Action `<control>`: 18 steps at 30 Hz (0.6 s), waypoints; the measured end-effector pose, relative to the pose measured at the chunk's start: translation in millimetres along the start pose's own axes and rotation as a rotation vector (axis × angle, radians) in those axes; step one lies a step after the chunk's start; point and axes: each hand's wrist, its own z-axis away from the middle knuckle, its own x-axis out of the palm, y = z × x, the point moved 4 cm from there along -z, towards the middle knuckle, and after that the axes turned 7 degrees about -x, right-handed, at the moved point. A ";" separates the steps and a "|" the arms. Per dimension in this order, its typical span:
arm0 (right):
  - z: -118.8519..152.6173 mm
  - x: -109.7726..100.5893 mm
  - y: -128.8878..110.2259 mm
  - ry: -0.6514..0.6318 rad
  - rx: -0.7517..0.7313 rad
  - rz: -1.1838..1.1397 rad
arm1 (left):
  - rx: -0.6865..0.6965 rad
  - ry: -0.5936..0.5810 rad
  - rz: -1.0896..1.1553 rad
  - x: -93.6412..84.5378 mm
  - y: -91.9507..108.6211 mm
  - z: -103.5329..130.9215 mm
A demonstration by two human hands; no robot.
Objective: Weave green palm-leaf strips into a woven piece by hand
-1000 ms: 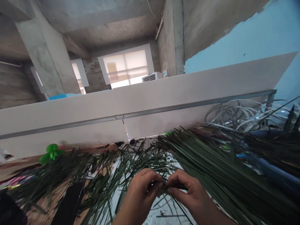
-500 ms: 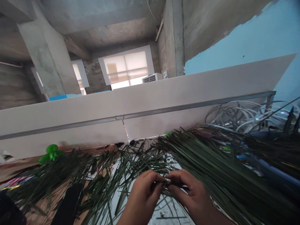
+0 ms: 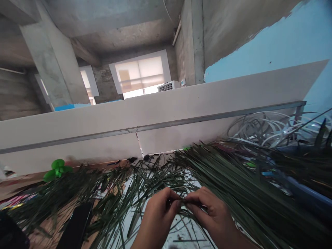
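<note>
My left hand (image 3: 161, 212) and my right hand (image 3: 211, 211) meet low in the middle of the head view, fingertips almost touching. Each is closed in a pinch between thumb and forefinger. A thin strip of green leaf (image 3: 182, 200) shows between the fingertips; most of it is hidden by the fingers. Loose leaf strips (image 3: 155, 180) lie scattered behind and under the hands on a white surface (image 3: 178, 230). To the right of my right hand lies a thick bundle of long green leaves (image 3: 233, 176).
On the left lie a black phone-like slab (image 3: 76, 224) and a green plastic object (image 3: 57, 170) with rounded lobes. Coiled pale strips (image 3: 259, 129) rest at the right, above a blue basin (image 3: 308, 192). A white partition (image 3: 166, 136) runs along the back.
The pale piece that showed between my fingertips is now out of sight, and a thin green strip shows there. Both hands have shifted only slightly.
</note>
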 end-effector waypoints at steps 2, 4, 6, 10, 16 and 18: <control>-0.5 -1.5 2.4 0.009 0.019 -0.009 | 0.012 0.027 -0.068 -3.8 -0.8 -1.2; -0.8 -2.6 6.5 0.022 0.052 -0.030 | 0.035 0.059 -0.131 -8.4 -1.6 -2.6; -0.8 -2.4 12.1 0.038 0.118 -0.075 | 0.070 0.095 -0.192 -13.2 -2.1 -4.1; -0.3 4.2 20.6 0.044 0.285 -0.296 | 0.106 0.153 -0.309 -19.2 -3.6 -7.1; -2.6 9.6 24.1 0.033 0.400 -0.523 | 0.000 0.151 -0.144 -15.0 -13.8 -10.3; -3.8 9.0 26.7 0.025 0.425 -0.553 | -0.103 0.064 0.112 -9.6 -22.8 -12.5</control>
